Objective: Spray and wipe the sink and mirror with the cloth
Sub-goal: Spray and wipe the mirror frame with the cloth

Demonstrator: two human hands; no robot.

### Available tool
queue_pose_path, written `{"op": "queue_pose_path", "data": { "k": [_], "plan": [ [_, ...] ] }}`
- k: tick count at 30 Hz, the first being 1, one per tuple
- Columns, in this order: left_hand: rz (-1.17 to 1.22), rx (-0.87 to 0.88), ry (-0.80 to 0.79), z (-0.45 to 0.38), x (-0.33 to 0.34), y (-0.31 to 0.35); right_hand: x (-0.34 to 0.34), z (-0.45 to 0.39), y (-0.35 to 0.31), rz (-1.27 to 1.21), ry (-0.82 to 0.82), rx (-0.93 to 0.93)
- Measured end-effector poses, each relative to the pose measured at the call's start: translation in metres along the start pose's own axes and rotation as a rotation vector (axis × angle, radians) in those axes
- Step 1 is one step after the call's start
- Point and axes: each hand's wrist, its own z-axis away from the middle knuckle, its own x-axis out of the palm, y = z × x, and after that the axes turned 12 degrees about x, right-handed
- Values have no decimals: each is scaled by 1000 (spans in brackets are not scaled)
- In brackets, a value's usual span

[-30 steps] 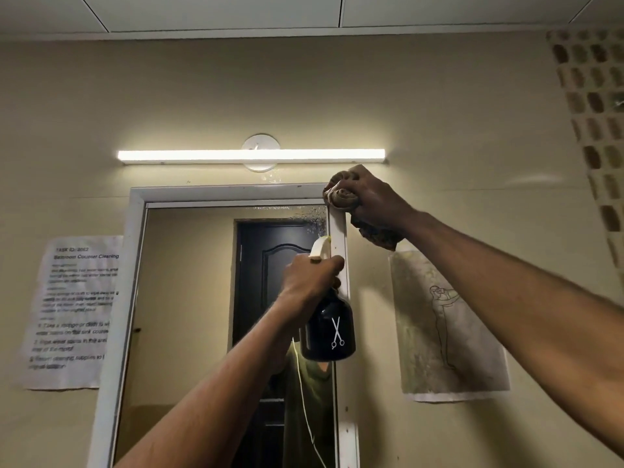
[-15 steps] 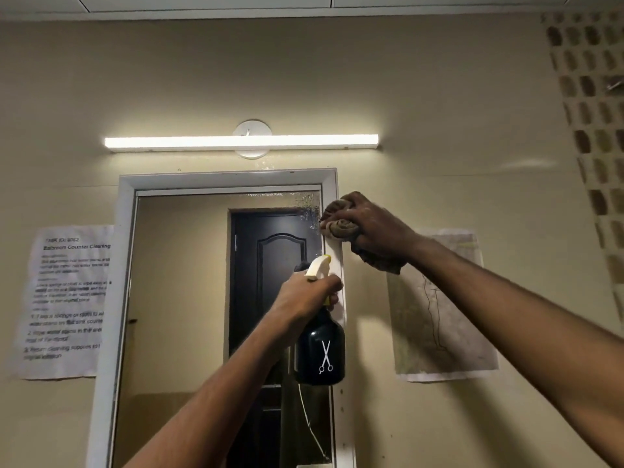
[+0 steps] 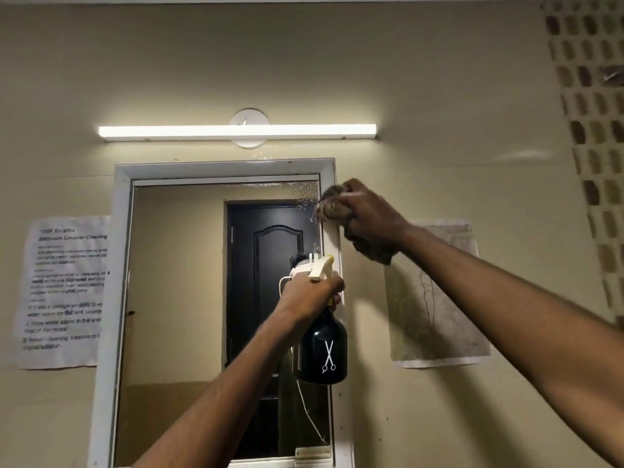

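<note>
A tall mirror (image 3: 179, 298) in a white frame (image 3: 223, 168) hangs on the beige wall. Spray droplets (image 3: 305, 197) cover its top right corner. My right hand (image 3: 363, 214) grips a bunched brown cloth (image 3: 332, 207) and presses it against the frame's right edge, just right of the droplets. Below it my left hand (image 3: 312, 295) holds a black spray bottle (image 3: 322, 352) with a white scissors mark by its cream trigger head (image 3: 322, 266), in front of the mirror's right side. The sink is out of view.
A lit tube lamp (image 3: 236, 131) runs above the mirror. A printed instruction sheet (image 3: 64, 292) is taped left of the frame, and a stained paper drawing (image 3: 439, 315) right of it. Patterned tiles (image 3: 594, 130) line the far right wall. The mirror reflects a dark door (image 3: 266, 298).
My right hand slid the cloth down from the frame's top right corner along its right edge. The view tilted down, so mirror and lamp sit lower in frame. The bottle stays raised.
</note>
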Motion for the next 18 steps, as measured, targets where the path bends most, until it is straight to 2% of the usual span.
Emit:
{"op": "queue_pose_path", "data": {
  "k": [4,9,13,18],
  "plan": [
    [-33,33,109,0,3,-3,-7,-24,-4,52,42,24],
    [-101,29,40,4,7,-1,-3,-17,-6,27,49,33],
    [-159,89,170,6,7,-2,-4,-19,-6,53,51,50],
    [-126,22,50,10,3,-4,6,-1,-8,25,72,63]
  ]
}}
